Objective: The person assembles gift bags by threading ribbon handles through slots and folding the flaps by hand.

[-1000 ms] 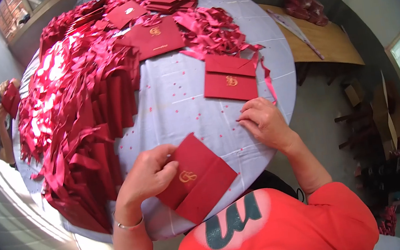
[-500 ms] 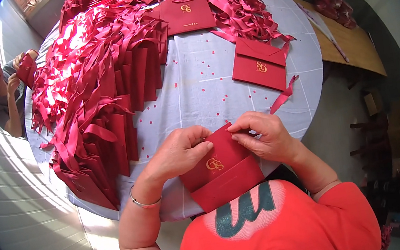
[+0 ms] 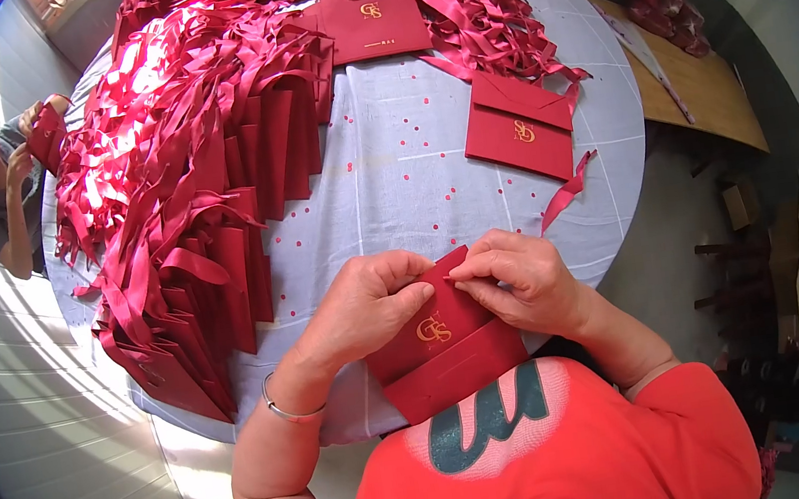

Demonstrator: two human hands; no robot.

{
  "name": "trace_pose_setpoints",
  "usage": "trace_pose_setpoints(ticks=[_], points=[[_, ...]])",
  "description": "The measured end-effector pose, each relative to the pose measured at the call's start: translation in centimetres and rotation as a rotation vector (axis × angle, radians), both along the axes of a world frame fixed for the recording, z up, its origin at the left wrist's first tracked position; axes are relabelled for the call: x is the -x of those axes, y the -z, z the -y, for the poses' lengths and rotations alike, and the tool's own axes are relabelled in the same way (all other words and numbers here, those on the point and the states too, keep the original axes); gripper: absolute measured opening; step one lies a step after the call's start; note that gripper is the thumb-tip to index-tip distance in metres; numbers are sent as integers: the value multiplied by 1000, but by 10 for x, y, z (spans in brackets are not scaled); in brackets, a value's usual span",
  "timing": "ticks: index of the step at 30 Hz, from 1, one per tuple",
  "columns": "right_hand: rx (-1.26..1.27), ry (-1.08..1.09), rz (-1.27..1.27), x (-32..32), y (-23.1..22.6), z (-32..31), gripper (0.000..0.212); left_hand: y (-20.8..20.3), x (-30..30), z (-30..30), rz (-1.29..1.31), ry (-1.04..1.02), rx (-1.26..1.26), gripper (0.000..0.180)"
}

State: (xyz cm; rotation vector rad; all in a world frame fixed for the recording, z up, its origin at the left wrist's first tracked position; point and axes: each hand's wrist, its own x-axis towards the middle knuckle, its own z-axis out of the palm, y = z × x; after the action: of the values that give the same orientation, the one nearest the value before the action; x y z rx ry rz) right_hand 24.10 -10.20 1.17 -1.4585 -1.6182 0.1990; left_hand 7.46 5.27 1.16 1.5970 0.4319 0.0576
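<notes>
A flat red paper gift bag with a gold emblem and a folded lower part lies slanted at the near table edge, against my shirt. My left hand is closed on its upper left edge, thumb in front and fingers behind. Over the upper right part of the bag, my right hand is pinched, with a tiny red bit showing at its fingertips. I cannot make out what that bit is.
Rows of red bags with ribbon handles fill the table's left side. A flat bag lies at right beside a loose ribbon. Another bag lies farther back. Small red dots dot the cloth. A person at left handles a red bag.
My right fingertips have shifted left and slightly down, from the bag's upper edge onto its front. The left hand keeps its hold on the bag with little movement.
</notes>
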Motion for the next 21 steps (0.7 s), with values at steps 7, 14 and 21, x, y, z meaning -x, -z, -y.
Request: trace_pose_setpoints(ticks=[7, 14, 21], points=[[-27, 69, 398, 13, -1, -2, 9, -1, -1, 6, -15, -19, -46, 19], [210, 119, 244, 15, -11, -8, 11, -3, 0, 6, -4, 6, -154, 16], [445, -115, -209, -16, -30, -22, 18, -5, 2, 14, 68, -8, -433, 15]])
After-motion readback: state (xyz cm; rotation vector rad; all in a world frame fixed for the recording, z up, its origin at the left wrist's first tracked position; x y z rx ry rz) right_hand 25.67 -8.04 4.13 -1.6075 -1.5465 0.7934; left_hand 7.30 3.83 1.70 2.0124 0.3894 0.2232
